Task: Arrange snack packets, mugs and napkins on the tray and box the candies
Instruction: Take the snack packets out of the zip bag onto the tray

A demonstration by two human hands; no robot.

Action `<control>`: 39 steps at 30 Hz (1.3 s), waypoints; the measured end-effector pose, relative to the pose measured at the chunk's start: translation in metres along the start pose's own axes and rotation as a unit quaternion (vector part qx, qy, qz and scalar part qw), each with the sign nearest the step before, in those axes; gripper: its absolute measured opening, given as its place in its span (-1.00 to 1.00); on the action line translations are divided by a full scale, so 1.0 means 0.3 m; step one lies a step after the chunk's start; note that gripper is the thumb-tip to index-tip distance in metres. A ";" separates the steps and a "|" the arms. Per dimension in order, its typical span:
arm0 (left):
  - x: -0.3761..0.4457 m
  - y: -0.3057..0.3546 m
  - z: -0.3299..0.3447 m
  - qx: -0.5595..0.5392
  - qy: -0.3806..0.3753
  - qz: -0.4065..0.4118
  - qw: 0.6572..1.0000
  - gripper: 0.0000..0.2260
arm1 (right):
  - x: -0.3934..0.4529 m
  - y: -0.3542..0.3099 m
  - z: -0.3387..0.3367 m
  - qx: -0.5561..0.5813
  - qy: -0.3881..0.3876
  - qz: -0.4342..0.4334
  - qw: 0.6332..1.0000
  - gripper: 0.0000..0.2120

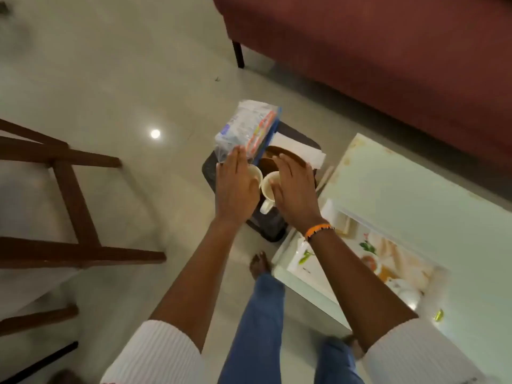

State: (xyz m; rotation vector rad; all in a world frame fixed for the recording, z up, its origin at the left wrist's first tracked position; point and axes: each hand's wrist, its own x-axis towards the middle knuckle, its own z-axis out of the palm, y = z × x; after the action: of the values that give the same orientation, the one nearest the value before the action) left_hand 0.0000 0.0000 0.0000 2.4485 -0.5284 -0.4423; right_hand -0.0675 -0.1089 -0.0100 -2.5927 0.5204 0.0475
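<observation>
You're arranging the tray [210, 173]: both hands hover flat and released, left hand [235, 184] over one mug [256, 173], right hand [295, 187] over the other mug [270, 187], at its near edge. Packets [246, 128] sit at the far left corner, napkins [293, 148] far right. Next, straighten the mugs gently.

Home living room: maroon sofa [388, 65] on dark legs, glossy tiled floor [124, 79], wooden chair [69, 189] at left, pale low table [415, 189], barefoot person in jeans.
</observation>
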 end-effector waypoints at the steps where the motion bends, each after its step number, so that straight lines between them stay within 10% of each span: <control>1: 0.076 -0.044 -0.013 -0.076 0.014 -0.040 0.996 -0.54 | 0.079 -0.018 0.039 0.004 -0.016 -0.005 1.000 -0.55; 6: 0.395 -0.233 -0.048 -0.237 -0.003 -0.177 0.955 -0.73 | 0.393 -0.091 0.189 0.030 -0.077 0.017 0.996 -0.46; 13: 0.642 -0.403 0.009 -0.148 -0.162 -0.242 0.945 -0.26 | 0.559 -0.083 0.290 0.180 -0.113 0.129 0.969 -0.40; 15: 0.658 -0.407 0.028 -0.169 -0.203 -0.243 0.933 -0.53 | 0.563 -0.073 0.288 0.218 -0.102 0.144 0.960 -0.41; 17: 0.666 -0.405 0.044 -0.170 -0.178 -0.224 0.943 -0.82 | 0.566 -0.063 0.282 0.265 -0.101 0.159 0.946 -0.42; 23: 0.663 -0.306 -0.003 -0.184 -0.001 -0.140 0.973 -0.85 | 0.576 -0.054 0.227 0.384 -0.065 0.180 0.903 -0.47; 31: 0.493 -0.076 -0.208 -0.330 -0.019 -0.105 0.938 -0.79 | 0.401 -0.063 0.018 0.460 0.078 0.166 0.869 -0.63; 35: 0.291 0.027 -0.216 -0.498 -0.067 -0.098 0.859 -0.90 | 0.199 0.014 -0.072 0.500 0.194 0.296 0.790 -0.63; 39: 0.064 0.126 -0.060 -0.600 -0.153 -0.178 0.765 -0.76 | -0.074 0.134 -0.119 0.686 0.078 0.339 0.639 -0.61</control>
State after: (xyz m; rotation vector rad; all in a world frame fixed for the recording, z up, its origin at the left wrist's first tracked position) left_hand 0.0141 -0.0285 0.0332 1.1867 0.1472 -0.9723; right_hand -0.1051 -0.1506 0.0057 -0.8092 1.0232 -0.2382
